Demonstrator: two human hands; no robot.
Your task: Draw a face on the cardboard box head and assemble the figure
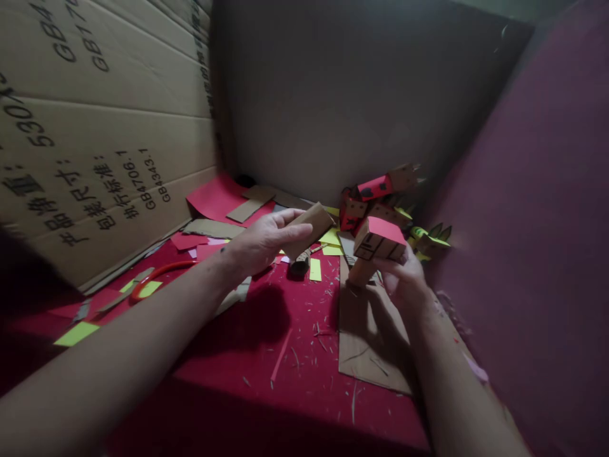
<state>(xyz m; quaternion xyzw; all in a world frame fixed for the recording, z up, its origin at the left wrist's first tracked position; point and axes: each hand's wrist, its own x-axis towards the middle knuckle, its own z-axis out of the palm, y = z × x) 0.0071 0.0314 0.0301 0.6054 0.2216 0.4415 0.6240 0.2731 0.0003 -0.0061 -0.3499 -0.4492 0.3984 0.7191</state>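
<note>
My left hand (273, 238) pinches a small brown cardboard piece (309, 230) between thumb and fingers, held above the red table cover. In my right hand (402, 276) is a small cardboard box model (380, 238) with a red top and black lines drawn on its side. A cardboard tube (361, 271) points down beneath the model; whether it is joined on is unclear. Under my right hand lies a flat cardboard sheet (368, 330). Between the hands, a dark-ended object (299, 263) rests among yellow paper slips (314, 270).
A large printed carton (109, 127) stands at the left, with red-handled scissors (162, 273) and paper scraps near it. Behind my right hand sit red and cardboard figures (375, 190) and a yellow-green spiky one (428, 238). Thin trimmings litter the red cloth (304, 393).
</note>
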